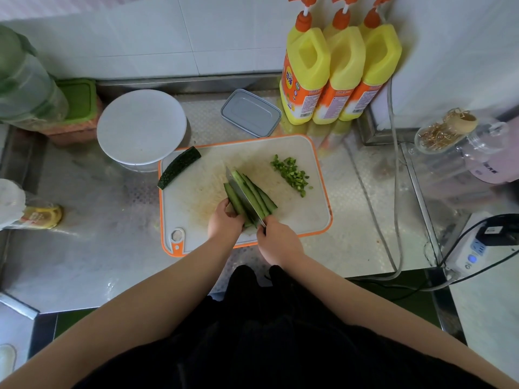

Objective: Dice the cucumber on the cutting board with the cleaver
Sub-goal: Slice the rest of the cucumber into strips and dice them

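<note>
You're gripping the cleaver in your right hand, blade lying along the cucumber strips, left hand fingers curled pinning their near ends.

A single wide-angle view looks from the person's head steeply down and forward onto the steel counter. The cutting board sits mid-frame, fairly near; the tiled wall bends along the far edge.
</note>
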